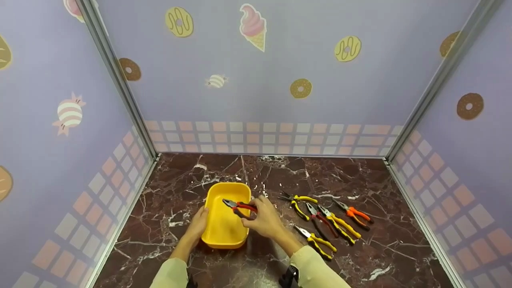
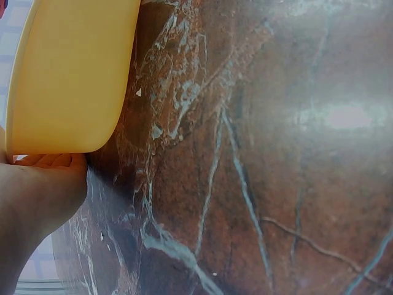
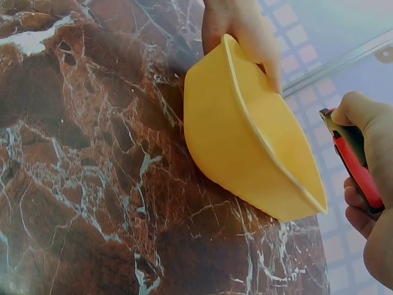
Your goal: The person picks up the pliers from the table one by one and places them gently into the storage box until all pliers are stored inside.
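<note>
A yellow plastic box (image 1: pixel 224 236) sits on the dark marbled tabletop. My left hand (image 1: pixel 197 224) holds its left side; in the right wrist view the thumb of that left hand (image 3: pixel 242 27) reaches over the rim, with the fingers outside. Over the box's right part, my right hand (image 1: pixel 266 218) grips red-and-black pliers (image 1: pixel 239 205) by the handles, their metal jaws pointing left. In the right wrist view the pliers (image 3: pixel 356 166) are raised above the rim, partly covered by the fingers. From the left wrist, only the box's outer wall (image 2: pixel 73 80) shows.
To the right lie several pliers: an open yellow-and-black pair (image 1: pixel 296 198), a dark red pair (image 1: pixel 315 215), a yellow pair (image 1: pixel 335 219), an orange pair (image 1: pixel 352 211) and, nearer me, long-nosed yellow-and-black pliers (image 1: pixel 314 238). White specks dot the tabletop behind the box. Printed walls enclose three sides.
</note>
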Demonstrator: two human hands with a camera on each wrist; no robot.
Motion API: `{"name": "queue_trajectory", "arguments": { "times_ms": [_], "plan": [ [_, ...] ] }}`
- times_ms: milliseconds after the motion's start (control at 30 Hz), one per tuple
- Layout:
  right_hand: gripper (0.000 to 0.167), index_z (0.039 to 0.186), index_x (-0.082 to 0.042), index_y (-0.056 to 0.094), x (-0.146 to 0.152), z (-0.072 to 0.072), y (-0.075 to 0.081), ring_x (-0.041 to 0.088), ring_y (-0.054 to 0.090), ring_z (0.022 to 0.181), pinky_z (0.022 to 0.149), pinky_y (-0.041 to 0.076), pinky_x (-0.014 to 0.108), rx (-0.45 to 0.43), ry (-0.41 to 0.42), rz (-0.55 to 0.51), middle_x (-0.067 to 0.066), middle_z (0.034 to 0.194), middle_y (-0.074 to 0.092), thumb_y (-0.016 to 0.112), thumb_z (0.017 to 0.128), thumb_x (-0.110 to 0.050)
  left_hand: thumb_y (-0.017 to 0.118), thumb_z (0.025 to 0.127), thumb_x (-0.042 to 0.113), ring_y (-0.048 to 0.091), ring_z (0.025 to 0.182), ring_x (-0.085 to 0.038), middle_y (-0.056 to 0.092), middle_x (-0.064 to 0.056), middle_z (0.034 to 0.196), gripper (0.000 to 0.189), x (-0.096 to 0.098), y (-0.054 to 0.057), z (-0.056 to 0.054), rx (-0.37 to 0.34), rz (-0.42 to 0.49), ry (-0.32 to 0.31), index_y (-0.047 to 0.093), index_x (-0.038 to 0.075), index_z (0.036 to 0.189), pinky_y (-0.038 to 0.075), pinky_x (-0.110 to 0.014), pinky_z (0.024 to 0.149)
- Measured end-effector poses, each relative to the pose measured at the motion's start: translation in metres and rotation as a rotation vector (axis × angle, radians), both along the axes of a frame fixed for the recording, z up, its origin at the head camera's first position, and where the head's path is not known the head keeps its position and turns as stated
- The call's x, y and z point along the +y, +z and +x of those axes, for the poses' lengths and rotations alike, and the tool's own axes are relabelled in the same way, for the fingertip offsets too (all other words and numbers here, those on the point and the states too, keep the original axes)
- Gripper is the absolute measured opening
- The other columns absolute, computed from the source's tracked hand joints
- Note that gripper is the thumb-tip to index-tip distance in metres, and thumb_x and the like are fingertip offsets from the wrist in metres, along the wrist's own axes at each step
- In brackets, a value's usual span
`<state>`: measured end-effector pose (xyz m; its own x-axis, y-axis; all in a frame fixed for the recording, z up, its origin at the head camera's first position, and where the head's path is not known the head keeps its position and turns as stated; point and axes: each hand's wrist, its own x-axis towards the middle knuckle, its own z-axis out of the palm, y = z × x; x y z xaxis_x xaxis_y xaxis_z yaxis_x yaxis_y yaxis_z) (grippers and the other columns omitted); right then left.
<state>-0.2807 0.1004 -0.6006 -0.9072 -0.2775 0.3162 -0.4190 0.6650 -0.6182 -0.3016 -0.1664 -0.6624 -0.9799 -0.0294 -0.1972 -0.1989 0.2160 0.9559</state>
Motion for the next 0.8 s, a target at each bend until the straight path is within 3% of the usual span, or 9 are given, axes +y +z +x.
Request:
{"name": "queue_trajectory", "arguments": {
  "times_ms": [400, 800],
  "plan": [
    [0.046, 0.111, -0.01, 0.073, -0.011, -0.001, -0.006, 0.014, 0.049, 0.083, 0.073, 0.047, 0.03, 0.028, -0.038, 0.01, 0.001, 0.098, 0.058, 0.087, 0.077, -0.038, 0.03, 0.118, 0.031, 0.038, 0.148, -0.048, 0.035, -0.033, 0.163, 0.06, 0.002, -0.002, 0.0, 0.003, -0.016, -0.004, 0.025, -0.008, 0.163, 0.028, -0.059, 0.124],
    [0.044, 0.108, -0.006, 0.073, -0.023, 0.0, -0.011, 0.015, 0.051, 0.083, 0.073, 0.049, 0.03, 0.027, -0.06, -0.052, 0.004, 0.096, 0.058, 0.089, 0.078, -0.034, 0.029, 0.118, 0.03, 0.042, 0.145, -0.048, 0.039, -0.033, 0.16, 0.059, -0.001, 0.0, -0.001, 0.016, -0.013, -0.008, 0.026, -0.008, 0.163, 0.031, -0.059, 0.123]
  ]
}}
